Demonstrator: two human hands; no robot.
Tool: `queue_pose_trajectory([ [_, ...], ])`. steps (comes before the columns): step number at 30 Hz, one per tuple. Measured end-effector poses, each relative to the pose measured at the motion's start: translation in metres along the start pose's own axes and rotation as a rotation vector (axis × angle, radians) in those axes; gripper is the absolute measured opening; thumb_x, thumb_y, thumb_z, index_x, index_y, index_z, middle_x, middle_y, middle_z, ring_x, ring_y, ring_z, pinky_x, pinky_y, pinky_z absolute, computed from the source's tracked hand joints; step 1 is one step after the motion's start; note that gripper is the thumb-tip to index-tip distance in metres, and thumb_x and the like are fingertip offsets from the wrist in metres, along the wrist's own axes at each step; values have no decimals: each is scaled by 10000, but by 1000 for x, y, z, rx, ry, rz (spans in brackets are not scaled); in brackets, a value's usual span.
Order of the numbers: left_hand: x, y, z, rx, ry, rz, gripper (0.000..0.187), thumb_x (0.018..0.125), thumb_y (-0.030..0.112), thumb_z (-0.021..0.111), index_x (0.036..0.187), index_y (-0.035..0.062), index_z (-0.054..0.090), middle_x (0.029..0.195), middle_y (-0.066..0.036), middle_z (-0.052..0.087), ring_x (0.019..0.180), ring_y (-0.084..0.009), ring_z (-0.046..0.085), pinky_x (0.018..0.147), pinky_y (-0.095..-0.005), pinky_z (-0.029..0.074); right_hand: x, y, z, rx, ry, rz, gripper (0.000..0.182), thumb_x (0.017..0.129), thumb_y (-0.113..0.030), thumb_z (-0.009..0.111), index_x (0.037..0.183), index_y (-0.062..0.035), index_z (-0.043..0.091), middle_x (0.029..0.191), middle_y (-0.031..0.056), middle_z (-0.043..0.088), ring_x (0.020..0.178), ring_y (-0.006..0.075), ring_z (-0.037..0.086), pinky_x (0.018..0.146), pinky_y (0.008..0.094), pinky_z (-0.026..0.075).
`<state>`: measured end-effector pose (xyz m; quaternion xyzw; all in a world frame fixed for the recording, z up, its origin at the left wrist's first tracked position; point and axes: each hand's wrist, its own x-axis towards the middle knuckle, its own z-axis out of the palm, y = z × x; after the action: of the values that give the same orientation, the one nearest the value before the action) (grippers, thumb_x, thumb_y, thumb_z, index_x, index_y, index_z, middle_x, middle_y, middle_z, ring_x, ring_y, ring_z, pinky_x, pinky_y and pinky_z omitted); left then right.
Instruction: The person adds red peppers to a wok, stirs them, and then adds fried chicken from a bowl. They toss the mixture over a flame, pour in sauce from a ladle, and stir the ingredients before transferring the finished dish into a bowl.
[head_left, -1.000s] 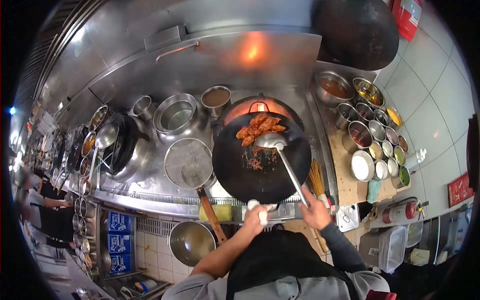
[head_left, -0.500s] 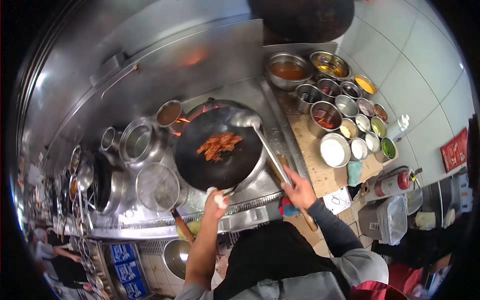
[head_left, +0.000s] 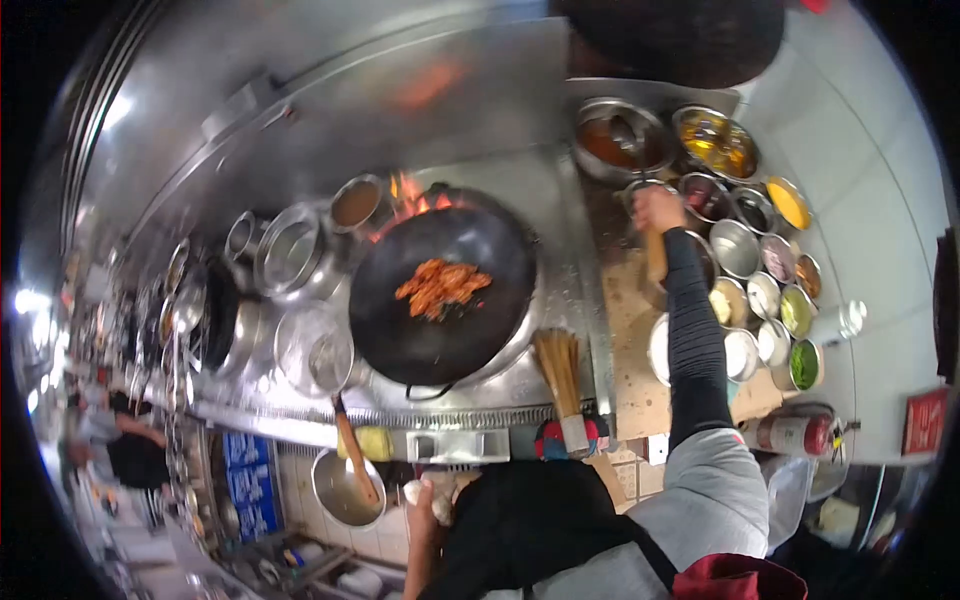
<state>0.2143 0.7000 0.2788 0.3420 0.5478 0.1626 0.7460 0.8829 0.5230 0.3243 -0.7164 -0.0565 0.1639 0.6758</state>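
Note:
A black wok (head_left: pixel 400 335) sits over open flames, with reddish-brown food pieces (head_left: pixel 440 287) in its middle. My right hand (head_left: pixel 660 210) is closed round the wooden handle of a ladle (head_left: pixel 656 255), over the containers on the right. The ladle's head is in the steel bowl of reddish-brown liquid (head_left: pixel 605 145). Low in the view, near my body, my left hand (head_left: pixel 422 510) grips a white cloth (head_left: pixel 415 492) and is off the wok. A bamboo brush (head_left: pixel 558 370) stands by the wok's right side.
Small containers of sauces and seasonings stand on the right, with a fire extinguisher (head_left: pixel 795 434) below them. A strainer (head_left: pixel 312 350) and a steel pot (head_left: pixel 290 255) lie left of the wok. Another person (head_left: pixel 135 450) is at the far left.
My right hand has carried the ladle from the wok up and right to the bowl of liquid. My left hand has left the wok's edge and dropped toward my body. The flames look larger.

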Motion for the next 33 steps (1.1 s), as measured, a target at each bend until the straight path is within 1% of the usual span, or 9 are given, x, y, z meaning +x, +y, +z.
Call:
queue_pose_trajectory([
  [3,-26,6,17,219,140,59,368,890,350,642,1053,24,586,823,-96,649,647,-195,619,529,-319,483,34,25,-16,428,-82,40,238,929,-221,485,885,-25,614,664,29,527,472,98,432,408,237,339],
  [5,-13,-9,4,208,145,107,382,883,374,650,1010,15,612,822,-98,655,632,-191,620,524,-326,479,18,-5,-13,-241,-115,14,214,869,-179,564,701,-48,548,540,48,490,481,138,522,392,292,373],
  [8,-14,13,25,147,149,7,419,906,425,608,1020,21,617,809,-94,657,588,-185,605,510,-325,474,-33,1,23,-1075,412,-570,304,836,-159,582,1050,57,575,893,223,668,841,376,660,739,419,522],
  [11,-8,32,45,-14,-18,-8,501,957,514,474,1051,38,597,797,-106,645,548,-199,586,476,-312,464,-92,-15,34,-772,259,-601,559,847,-164,602,1336,50,437,1093,287,625,1034,447,599,881,461,463],
  [13,-3,45,61,-84,-63,11,522,960,533,452,1046,40,596,802,-102,643,549,-200,587,470,-310,460,-114,9,34,-737,158,-699,597,869,-165,596,1394,32,393,974,206,681,814,338,673,712,407,515],
  [14,2,54,68,-154,-118,33,543,962,553,430,1040,42,596,806,-99,641,551,-201,589,464,-309,456,-181,-47,68,-307,-35,-160,561,888,-80,551,1417,4,385,719,38,574,486,108,513,440,289,436],
  [15,11,57,67,-106,-134,31,606,956,607,387,1049,40,580,838,-107,641,574,-215,596,481,-322,477,-194,-33,77,-264,-63,-218,585,889,-65,543,1440,-14,356,645,3,517,375,62,394,336,240,317],
  [24,70,88,101,-4,-114,47,734,918,692,358,1128,8,520,942,-133,636,818,-264,661,595,-418,573,-274,-3,192,440,-677,380,646,884,-43,587,1460,-10,296,627,34,521,388,110,450,350,277,389],
  [33,131,108,99,89,-356,-123,652,900,698,402,1140,103,517,937,-94,634,784,-246,642,644,-468,542,-295,36,235,-162,-331,97,618,842,-60,569,1421,19,365,584,39,509,372,142,478,351,311,390],
])
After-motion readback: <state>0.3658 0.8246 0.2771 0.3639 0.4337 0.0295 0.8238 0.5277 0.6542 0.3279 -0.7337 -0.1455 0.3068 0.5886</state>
